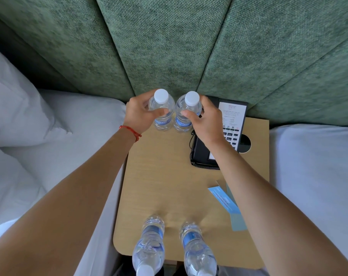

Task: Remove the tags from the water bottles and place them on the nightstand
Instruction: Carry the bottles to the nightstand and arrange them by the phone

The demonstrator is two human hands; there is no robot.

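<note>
Two clear water bottles with white caps stand side by side at the far edge of the wooden nightstand (pixel 165 176). My left hand (pixel 139 114) is wrapped around the left bottle (pixel 162 112). My right hand (pixel 205 120) grips the right bottle (pixel 187 114). Neither bottle has a tag on its neck. Two more bottles, one (pixel 149 248) on the left and one (pixel 197 253) on the right, stand at the near edge. Light blue paper tags (pixel 224 199) lie flat on the nightstand's right side, partly under my right forearm.
A black telephone (pixel 201 154) with a white instruction card (pixel 232 114) sits at the back right of the nightstand. A green padded headboard (pixel 169 46) rises behind. White bedding (pixel 49 136) lies on the left and more (pixel 312 166) on the right.
</note>
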